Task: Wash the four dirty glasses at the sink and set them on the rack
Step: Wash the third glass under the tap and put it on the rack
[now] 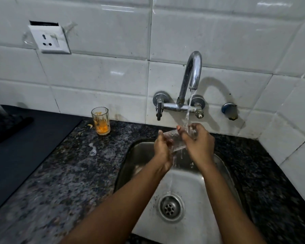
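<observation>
I hold a clear glass (pixel 176 140) tilted on its side over the steel sink (pixel 224 171), under the running stream from the chrome tap (pixel 192 74). My left hand (pixel 163 150) grips its lower left end and my right hand (pixel 198 143) wraps its upper right end. Water runs off the glass down to the drain (pixel 171 207). A second glass (pixel 101 120), upright and smeared with orange residue, stands on the dark granite counter (pixel 77 173) to the left of the sink, near the wall.
A dark mat (pixel 21 155) covers the counter's left side, with a dark object (pixel 5 124) at its far end. A wall socket (pixel 49 39) sits on the white tiles above. A small patch of foam (pixel 93 152) lies on the granite. No rack is in view.
</observation>
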